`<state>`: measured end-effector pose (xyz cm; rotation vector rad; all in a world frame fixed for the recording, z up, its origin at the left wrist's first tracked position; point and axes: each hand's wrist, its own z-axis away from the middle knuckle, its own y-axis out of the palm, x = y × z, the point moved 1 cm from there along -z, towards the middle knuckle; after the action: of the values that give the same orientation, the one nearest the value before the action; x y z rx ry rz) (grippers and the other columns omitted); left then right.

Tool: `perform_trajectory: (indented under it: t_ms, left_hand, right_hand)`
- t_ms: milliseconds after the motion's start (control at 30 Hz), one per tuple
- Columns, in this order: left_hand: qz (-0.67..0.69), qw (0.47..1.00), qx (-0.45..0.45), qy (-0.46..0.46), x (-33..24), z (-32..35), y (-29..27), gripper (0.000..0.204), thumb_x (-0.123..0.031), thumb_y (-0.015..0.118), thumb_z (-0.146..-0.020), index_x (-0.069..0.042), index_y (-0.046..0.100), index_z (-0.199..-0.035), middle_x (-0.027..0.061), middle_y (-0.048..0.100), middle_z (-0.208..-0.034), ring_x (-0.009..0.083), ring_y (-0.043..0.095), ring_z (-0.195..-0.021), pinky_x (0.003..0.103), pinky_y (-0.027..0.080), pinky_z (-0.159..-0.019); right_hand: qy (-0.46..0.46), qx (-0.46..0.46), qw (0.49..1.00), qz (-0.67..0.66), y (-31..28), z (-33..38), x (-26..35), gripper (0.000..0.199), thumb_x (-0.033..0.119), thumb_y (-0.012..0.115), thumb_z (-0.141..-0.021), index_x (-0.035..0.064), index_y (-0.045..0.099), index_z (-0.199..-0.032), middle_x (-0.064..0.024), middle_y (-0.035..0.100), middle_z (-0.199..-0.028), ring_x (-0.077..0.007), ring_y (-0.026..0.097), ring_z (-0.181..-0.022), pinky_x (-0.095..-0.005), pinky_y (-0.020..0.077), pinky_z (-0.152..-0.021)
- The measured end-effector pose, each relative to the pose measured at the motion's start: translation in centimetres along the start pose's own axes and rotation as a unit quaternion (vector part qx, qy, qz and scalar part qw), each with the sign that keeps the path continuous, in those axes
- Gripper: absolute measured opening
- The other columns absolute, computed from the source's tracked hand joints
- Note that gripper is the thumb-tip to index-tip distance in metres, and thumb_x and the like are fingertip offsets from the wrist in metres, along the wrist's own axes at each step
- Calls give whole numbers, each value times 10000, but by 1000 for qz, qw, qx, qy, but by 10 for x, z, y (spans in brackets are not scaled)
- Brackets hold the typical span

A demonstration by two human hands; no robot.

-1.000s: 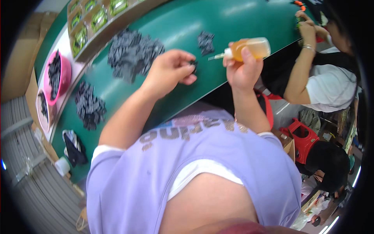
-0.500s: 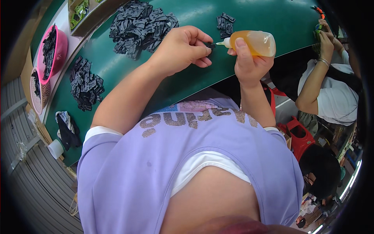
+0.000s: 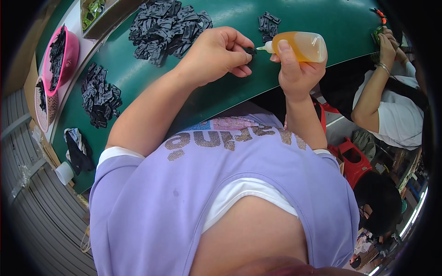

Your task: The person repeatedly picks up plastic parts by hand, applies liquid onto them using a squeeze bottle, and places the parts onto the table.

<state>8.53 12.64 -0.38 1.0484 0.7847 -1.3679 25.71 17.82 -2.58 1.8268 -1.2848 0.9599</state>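
My left hand (image 3: 218,53) pinches a small black plastic piece (image 3: 250,50) above the green table (image 3: 322,18). In my right hand (image 3: 294,69) lies a squeeze bottle of amber liquid (image 3: 301,46), held sideways. Its white nozzle tip touches the black piece. Just beyond my left hand spreads a large heap of black pieces (image 3: 168,25). A small group of black pieces (image 3: 268,23) lies beyond the bottle.
Another pile of black pieces (image 3: 100,94) lies at the table's left, by a pink bowl (image 3: 69,60) holding more. A dark cloth (image 3: 76,147) and a white cup (image 3: 64,172) sit at the near left corner. Another person's arm (image 3: 375,87) reaches the table at right. A red stool (image 3: 352,158) stands below.
The view has tilted down, so the table and hands sit higher in the picture. The bottle's nozzle has come up against the black piece in my left hand.
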Motion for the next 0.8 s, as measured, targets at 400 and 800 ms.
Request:
perform_trajectory:
  t_ms: [400, 800]
  left_hand:
    - [17, 1000, -8, -1, 3, -3, -3, 278, -47, 618, -840, 87, 551, -1074, 123, 631, -838, 180, 670, -716, 242, 565, -629]
    - [8, 1000, -7, -7, 1, -2, -1, 279, -45, 611, -838, 93, 547, -1072, 128, 626, -858, 181, 668, -715, 244, 565, -632]
  right_hand:
    - [40, 8, 994, -102, -8, 5, 3, 137, -8, 544, -815, -48, 546, -947, -126, 597, -748, -154, 555, -516, -265, 488, -476]
    - [51, 23, 996, -63, -3, 7, 8, 148, -10, 648, -785, -26, 551, -896, -92, 625, -755, -94, 570, -555, -215, 470, -483]
